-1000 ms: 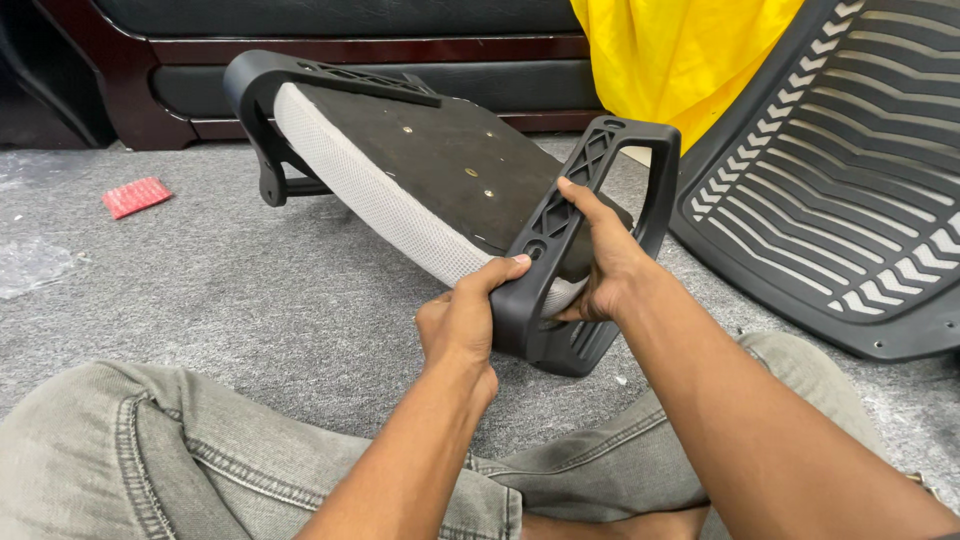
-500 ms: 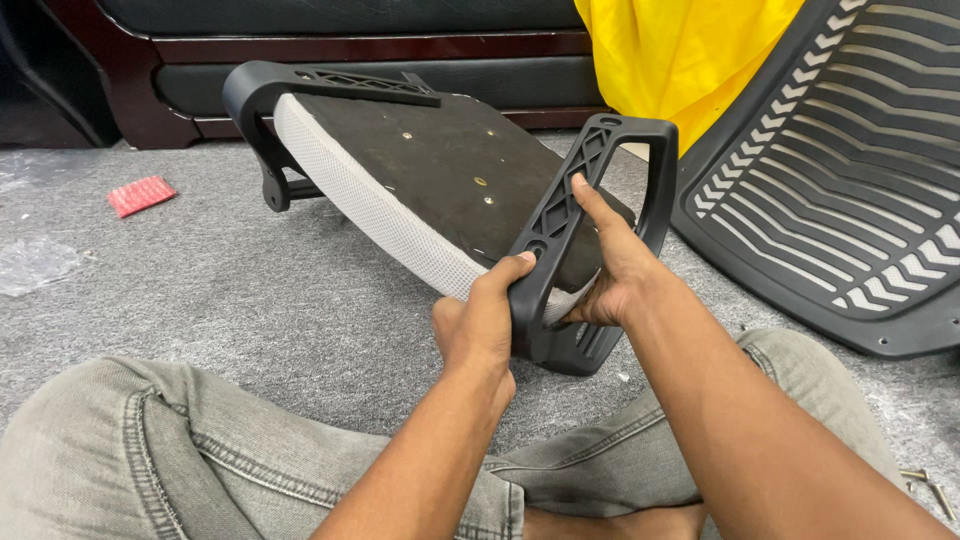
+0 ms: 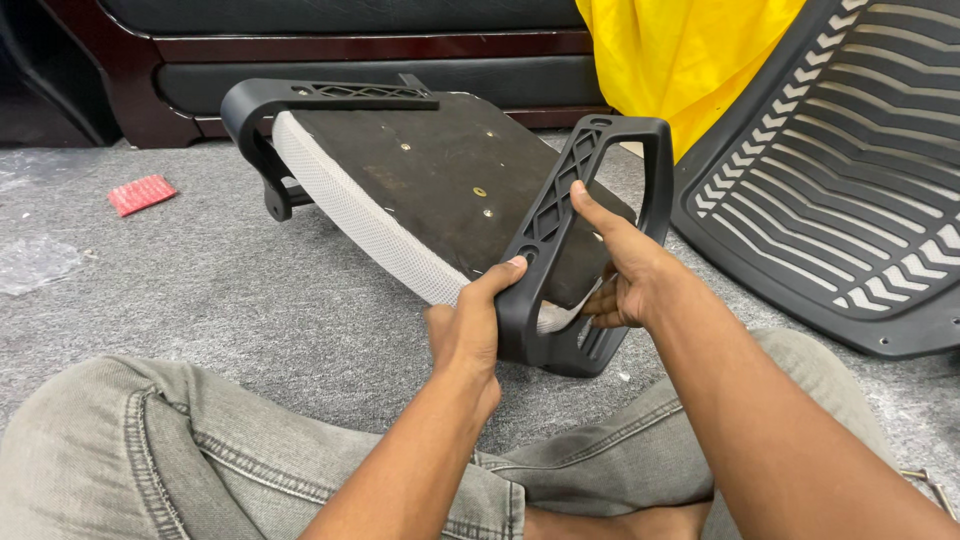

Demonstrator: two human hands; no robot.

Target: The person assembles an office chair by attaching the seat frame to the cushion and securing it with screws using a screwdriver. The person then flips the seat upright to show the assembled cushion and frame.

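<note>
Left hand (image 3: 465,335) and right hand (image 3: 625,270) gripping black armrest (image 3: 560,225), upturned seat (image 3: 430,190) (grey mesh edge), carpet (image 3: 250,290)

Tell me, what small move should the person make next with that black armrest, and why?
Probably press the armrest flatter against the underside of the seat. The left hand grips its lower end and the right hand steadies its bar, yet it stands tilted along the seat's edge, while the far armrest lies snug against the seat.
</note>
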